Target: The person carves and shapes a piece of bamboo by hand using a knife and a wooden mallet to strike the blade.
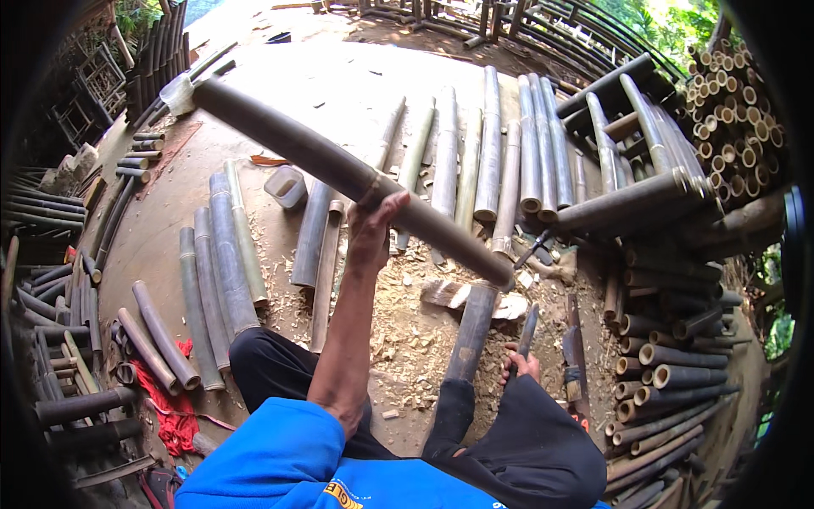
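Observation:
A thick dark bamboo pole (288,140) slants across the space before me. My left hand (373,222) is raised and closed round it beyond its middle, nearer its lower right end. That end lies close to the top of a shorter bamboo piece (472,335) that leans up from between my legs; whether they touch I cannot tell. Low beside my right knee, my right hand (521,365) is closed on a knife (527,332), whose dark narrow blade points away from me. Its handle is hidden in my fingers.
Bamboo lengths (490,153) lie in rows ahead, with stacks (687,365) at right and more (68,407) at left. A plastic tub (286,188), wood chips (415,343), a long-bladed tool (574,352) and red netting-like cloth (175,417) are on the ground.

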A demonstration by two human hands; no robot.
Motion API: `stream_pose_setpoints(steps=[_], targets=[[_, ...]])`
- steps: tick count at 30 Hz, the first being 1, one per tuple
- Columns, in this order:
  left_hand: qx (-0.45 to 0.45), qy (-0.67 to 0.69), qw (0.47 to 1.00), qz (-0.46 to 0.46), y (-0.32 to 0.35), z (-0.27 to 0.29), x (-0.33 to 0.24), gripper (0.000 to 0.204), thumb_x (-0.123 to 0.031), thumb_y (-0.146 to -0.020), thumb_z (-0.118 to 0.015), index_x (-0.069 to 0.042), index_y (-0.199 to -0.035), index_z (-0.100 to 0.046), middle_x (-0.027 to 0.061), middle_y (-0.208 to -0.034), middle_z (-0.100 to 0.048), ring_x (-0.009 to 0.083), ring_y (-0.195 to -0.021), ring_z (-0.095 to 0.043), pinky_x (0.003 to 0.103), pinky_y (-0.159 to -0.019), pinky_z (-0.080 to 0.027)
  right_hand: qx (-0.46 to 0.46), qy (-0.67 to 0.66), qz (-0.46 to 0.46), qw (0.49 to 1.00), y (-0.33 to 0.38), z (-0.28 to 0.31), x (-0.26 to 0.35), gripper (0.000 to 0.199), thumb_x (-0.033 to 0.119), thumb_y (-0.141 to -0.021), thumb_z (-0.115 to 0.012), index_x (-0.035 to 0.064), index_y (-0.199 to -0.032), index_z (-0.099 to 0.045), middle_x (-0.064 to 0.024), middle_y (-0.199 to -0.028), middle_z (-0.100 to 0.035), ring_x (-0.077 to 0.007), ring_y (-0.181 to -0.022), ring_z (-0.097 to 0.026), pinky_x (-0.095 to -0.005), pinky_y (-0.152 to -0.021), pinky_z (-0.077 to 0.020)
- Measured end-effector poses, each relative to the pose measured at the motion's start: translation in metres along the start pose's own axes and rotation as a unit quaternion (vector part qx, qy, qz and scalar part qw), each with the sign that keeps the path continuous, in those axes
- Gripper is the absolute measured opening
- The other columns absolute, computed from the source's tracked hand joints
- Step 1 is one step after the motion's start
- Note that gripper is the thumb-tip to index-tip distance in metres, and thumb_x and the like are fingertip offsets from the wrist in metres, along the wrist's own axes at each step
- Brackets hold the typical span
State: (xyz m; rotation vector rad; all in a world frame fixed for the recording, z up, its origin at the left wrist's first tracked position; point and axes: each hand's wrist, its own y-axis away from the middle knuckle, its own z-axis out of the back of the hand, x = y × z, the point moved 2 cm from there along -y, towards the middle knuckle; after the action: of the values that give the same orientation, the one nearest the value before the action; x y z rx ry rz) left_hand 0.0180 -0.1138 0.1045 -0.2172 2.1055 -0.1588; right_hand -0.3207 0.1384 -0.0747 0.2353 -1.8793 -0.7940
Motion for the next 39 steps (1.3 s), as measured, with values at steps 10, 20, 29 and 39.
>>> stream_pose_setpoints(steps=[10, 20, 29, 39], targets=[[-0.097, -0.074, 0.972, 0.2, 0.015, 0.003, 0.034, 0.047, -0.021, -0.078, -0.089, 0.002, -0.113, -0.067, 0.0126, -0.1, -0.071, 0.0206, -0.079, -0.071, 0.035, -0.073, -0.061, 0.005, 0.078, -0.025, 0.997, 0.031, -0.018, 0.037, 0.025, 0.016, -0.097, -0.061, -0.0008, -0.115, -0.062, -0.0039, -0.077, -0.06, -0.0149, -0.061, -0.06, -0.0332, -0.053, -0.0531], [0.221, -0.221, 0.944, -0.104, 0.101, -0.227, 0.02, 0.048, -0.002, -0.058, -0.07, 0.0, -0.104, -0.06, 0.0119, -0.083, -0.059, 0.0288, -0.073, -0.065, 0.041, -0.065, -0.054, 0.125, 0.308, 0.05, 0.942, -0.002, -0.02, 0.042, 0.055, 0.013, -0.09, -0.076, 0.0019, -0.139, -0.054, 0.0013, -0.076, -0.057, -0.0095, -0.062, -0.056, -0.0272, -0.053, -0.0445], [0.209, -0.243, 0.918, -0.233, 0.123, -0.237, 0.031, 0.027, -0.019, -0.083, -0.062, -0.002, -0.105, -0.062, 0.0041, -0.083, -0.054, 0.0178, -0.078, -0.061, 0.033, -0.068, -0.047, 0.094, 0.36, 0.108, 0.922, -0.051, -0.02, 0.059, 0.046, 0.015, -0.092, -0.073, 0.0028, -0.133, -0.055, -0.0026, -0.076, -0.059, -0.0148, -0.063, -0.058, -0.0306, -0.054, -0.046], [0.165, -0.217, 0.937, -0.219, 0.104, -0.233, 0.055, 0.025, -0.017, -0.081, -0.066, -0.005, -0.102, -0.065, 0.002, -0.079, -0.053, 0.0161, -0.074, -0.059, 0.031, -0.065, -0.047, 0.081, 0.387, 0.11, 0.912, -0.057, -0.015, 0.058, 0.036, 0.016, -0.096, -0.068, 0.0037, -0.127, -0.056, -0.0069, -0.076, -0.06, -0.0206, -0.063, -0.06, -0.0344, -0.055, -0.0477]])
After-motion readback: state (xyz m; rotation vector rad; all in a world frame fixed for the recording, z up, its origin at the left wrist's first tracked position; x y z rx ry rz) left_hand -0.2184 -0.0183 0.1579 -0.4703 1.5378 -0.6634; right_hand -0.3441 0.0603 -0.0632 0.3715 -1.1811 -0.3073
